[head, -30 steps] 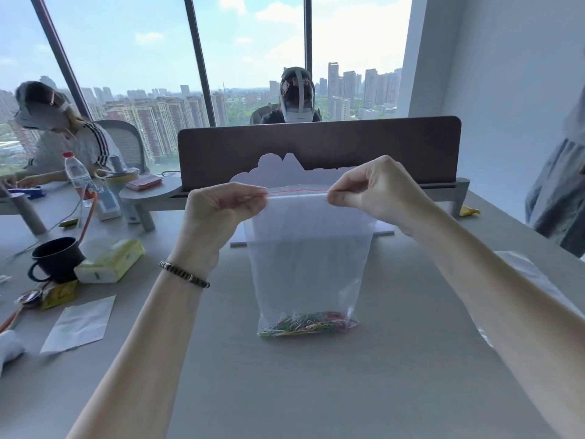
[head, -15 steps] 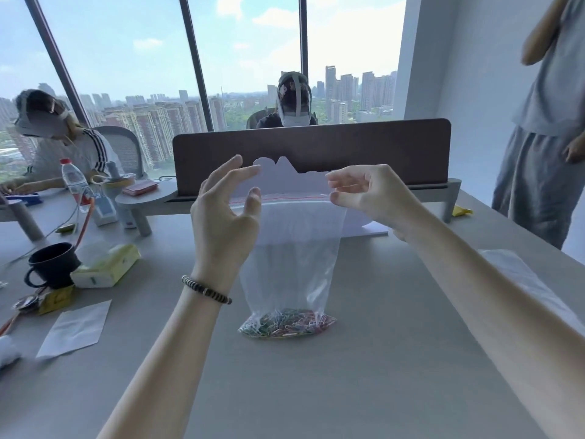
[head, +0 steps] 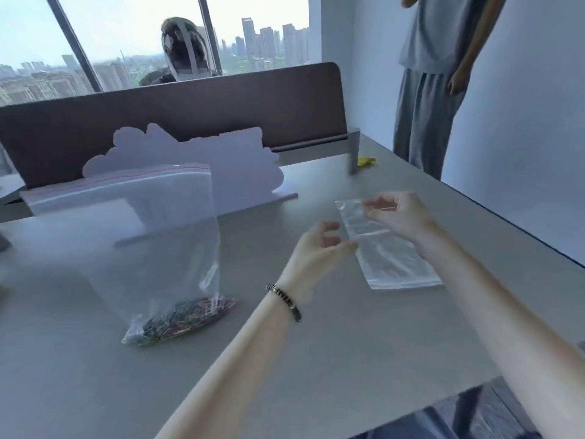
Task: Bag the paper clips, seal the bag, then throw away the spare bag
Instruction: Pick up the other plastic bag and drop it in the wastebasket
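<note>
While reaching: both hands at frame right, nothing gripped.
Right hand (head: 399, 217): fingers spread, resting on the flat clear plastic spare bag (head: 387, 248).
Left hand (head: 319, 248): open, beside its left edge.
Long axis: upper-left to lower-right on the counter (head: 316, 359).

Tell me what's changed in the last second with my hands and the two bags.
Both hands let go of the paper clip bag's top edge and moved right to the spare bag. The right hand now rests on its far end, and the left hand is open at its near edge. The paper clip bag stands where it was on the desk, clips at the bottom.
</note>
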Motion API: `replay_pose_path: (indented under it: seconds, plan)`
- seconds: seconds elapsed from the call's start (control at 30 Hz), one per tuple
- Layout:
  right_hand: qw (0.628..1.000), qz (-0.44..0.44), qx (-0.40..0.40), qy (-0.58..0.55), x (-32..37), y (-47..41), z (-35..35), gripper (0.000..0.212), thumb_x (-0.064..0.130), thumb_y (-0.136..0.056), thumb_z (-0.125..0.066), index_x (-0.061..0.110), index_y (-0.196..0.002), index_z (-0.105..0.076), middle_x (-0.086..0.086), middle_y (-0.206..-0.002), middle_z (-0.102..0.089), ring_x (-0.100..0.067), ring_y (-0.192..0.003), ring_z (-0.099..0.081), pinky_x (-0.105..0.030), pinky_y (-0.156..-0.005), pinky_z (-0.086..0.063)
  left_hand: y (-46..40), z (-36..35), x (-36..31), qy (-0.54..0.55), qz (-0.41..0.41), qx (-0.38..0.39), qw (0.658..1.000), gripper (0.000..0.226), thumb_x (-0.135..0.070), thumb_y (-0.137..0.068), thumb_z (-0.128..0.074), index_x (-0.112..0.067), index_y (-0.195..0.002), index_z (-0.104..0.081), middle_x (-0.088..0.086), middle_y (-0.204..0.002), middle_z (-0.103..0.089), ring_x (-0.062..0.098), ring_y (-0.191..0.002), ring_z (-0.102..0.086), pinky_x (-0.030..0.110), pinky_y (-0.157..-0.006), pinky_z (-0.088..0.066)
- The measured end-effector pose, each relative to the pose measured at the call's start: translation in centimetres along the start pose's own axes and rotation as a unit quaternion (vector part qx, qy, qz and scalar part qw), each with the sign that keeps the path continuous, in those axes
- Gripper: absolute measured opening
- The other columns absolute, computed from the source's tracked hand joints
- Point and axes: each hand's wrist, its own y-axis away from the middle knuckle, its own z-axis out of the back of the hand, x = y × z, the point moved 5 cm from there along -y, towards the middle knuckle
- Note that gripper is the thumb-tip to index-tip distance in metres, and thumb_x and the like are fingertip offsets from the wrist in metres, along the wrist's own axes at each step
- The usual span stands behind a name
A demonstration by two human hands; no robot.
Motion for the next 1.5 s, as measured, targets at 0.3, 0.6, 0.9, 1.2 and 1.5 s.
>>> replay_pose_path:
  seconds: [0.3, 0.6, 0.9, 1.2, 1.5]
  plan:
    - [0.962, -0.178, -0.010, 0.208, -12.1, -2.5, 7.4, 0.054, 0.033, -0.092, -0.065, 0.014, -0.141, -0.053, -0.018, -0.144, -0.055, -0.033, -0.136, -0.047, -0.035, -0.104, -0.040, -8.3, -6.1, 3.2, 0.171, 0.154, 0.003, 0.973, 0.007, -0.005, -0.087, -0.063, -0.007, -0.093, -0.060, 0.009, -0.078, -0.061, 0.021, -0.062, -0.058, 0.029, -0.053, -0.051]
    - [0.982, -0.185, -0.033, 0.008, -13.8, -1.8, 9.5, 0.038, 0.017, -0.088, -0.067, 0.029, -0.125, -0.064, -0.008, -0.120, -0.070, -0.024, -0.095, -0.069, -0.033, -0.080, -0.050, -11.9, -8.3, 4.4, 0.057, 0.171, -0.035, 0.983, 0.038, -0.006, -0.079, -0.073, -0.017, -0.056, -0.044, 0.002, -0.053, -0.036, 0.016, -0.046, -0.032, 0.023, -0.044, -0.023]
    - [0.978, -0.131, -0.073, -0.147, -13.1, 5.3, 16.2, 0.027, 0.009, -0.087, -0.073, 0.028, -0.107, -0.076, -0.004, -0.080, -0.066, -0.025, -0.087, -0.069, -0.044, -0.093, -0.058, -8.5, -14.1, 2.5, 0.077, 0.162, 0.057, 0.982, 0.015, -0.006, -0.088, -0.067, -0.006, -0.102, -0.060, 0.018, -0.099, -0.067, 0.027, -0.074, -0.064, 0.040, -0.076, -0.056]
    - [0.950, -0.143, -0.203, -0.188, -16.7, 17.2, 24.8, 0.027, -0.002, -0.089, -0.061, 0.021, -0.092, -0.076, 0.010, -0.068, -0.073, -0.008, -0.055, -0.061, -0.024, -0.061, -0.044, -1.8, -23.1, 0.5, 0.160, 0.133, 0.106, 0.972, 0.013, 0.005, -0.092, -0.050, -0.005, -0.100, -0.053, 0.008, -0.059, -0.070, 0.022, -0.055, -0.060, 0.024, -0.047, -0.049]
    - [0.916, -0.205, -0.283, -0.198, -24.8, 28.6, 30.1, 0.032, -0.009, -0.090, -0.054, 0.016, -0.095, -0.073, -0.008, -0.081, -0.073, -0.017, -0.071, -0.066, -0.031, -0.082, -0.055, 6.5, -32.6, 1.0, 0.092, 0.022, 0.199, 0.975, 0.024, -0.003, -0.094, -0.058, -0.014, -0.116, -0.062, 0.005, -0.079, -0.076, 0.018, -0.076, -0.071, 0.038, -0.076, -0.057]
